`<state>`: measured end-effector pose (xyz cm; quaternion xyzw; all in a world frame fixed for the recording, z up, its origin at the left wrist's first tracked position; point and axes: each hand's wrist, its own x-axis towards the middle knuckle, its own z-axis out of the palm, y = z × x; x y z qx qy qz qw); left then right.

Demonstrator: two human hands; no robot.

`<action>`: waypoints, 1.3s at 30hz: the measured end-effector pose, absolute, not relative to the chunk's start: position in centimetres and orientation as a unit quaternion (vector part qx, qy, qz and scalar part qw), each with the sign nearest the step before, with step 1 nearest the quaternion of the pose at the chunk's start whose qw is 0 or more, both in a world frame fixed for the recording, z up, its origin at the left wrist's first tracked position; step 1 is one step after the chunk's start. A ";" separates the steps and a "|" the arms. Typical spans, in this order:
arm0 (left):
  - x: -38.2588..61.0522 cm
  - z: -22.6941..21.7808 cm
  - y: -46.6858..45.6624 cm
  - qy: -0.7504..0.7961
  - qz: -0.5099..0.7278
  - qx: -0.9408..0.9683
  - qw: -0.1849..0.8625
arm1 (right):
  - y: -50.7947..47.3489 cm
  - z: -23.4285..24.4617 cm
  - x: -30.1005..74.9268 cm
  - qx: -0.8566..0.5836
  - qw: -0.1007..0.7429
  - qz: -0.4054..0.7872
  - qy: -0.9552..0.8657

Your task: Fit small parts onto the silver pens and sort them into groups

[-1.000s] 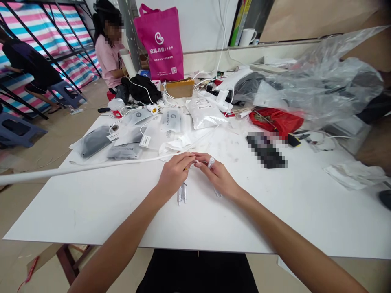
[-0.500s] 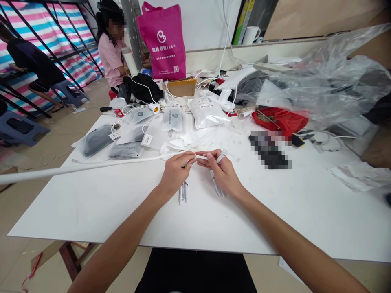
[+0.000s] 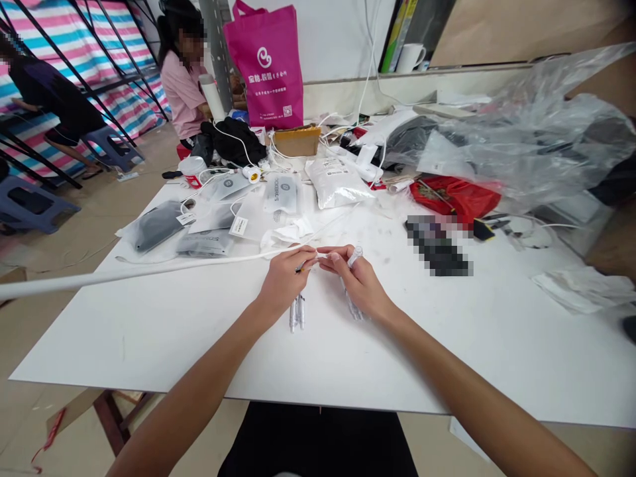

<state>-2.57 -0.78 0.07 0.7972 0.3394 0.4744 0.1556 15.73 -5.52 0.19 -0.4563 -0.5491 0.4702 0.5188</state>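
Over the white table [image 3: 199,331], my left hand [image 3: 283,278] is closed, with a thin dark piece with a bit of yellow [image 3: 299,269] showing at its fingers. My right hand [image 3: 362,281] is closed around a slim clear-wrapped tube [image 3: 355,256], whose end sticks up past the thumb. The fingertips of both hands meet at a small whitish bit [image 3: 318,257], too small to make out. Below the left hand lie slim clear-and-white tubes [image 3: 297,315]. More such tubes [image 3: 354,308] lie partly hidden under the right hand.
A white cable [image 3: 149,270] crosses in front of packaged dark items [image 3: 156,228]. Behind are a stuffed white pouch [image 3: 338,182], a pink bag [image 3: 271,73], a red cloth bag [image 3: 467,202] and crumpled clear plastic [image 3: 546,132]. A blurred dark object [image 3: 437,245] lies right. Two people sit at left.
The tube in my right hand has tipped slightly and its end sits a little further left and lower. Both hands stay nearly in place, fingertips together.
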 end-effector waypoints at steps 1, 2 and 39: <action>-2.6 0.1 -0.8 0.337 0.474 0.799 0.156 | -5.5 0.1 15.8 -0.459 0.515 0.463 -0.556; -2.6 0.0 -0.7 0.335 0.473 0.800 0.156 | -5.5 0.0 15.8 -0.462 0.512 0.453 -0.566; -1.6 0.7 -2.6 0.255 0.485 0.818 0.175 | -4.5 -0.6 16.5 -0.473 0.514 0.522 -0.490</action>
